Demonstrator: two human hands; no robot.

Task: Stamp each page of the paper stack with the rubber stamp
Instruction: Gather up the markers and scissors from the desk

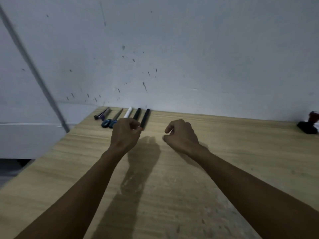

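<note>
Both hands empty: left hand (125, 133) and right hand (181, 135) hover with fingers loosely curled. Stamping not begun; no paper stack visible. Next, judged: right hand reaches far right for the dark round-handled rubber stamp (309, 125).

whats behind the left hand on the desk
Behind the left hand lie scissors, a white marker and two black markers along the wall. The hand covers their near ends.

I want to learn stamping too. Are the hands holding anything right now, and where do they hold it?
Nothing is held. The left hand and right hand hang loosely curled above the table.
</note>
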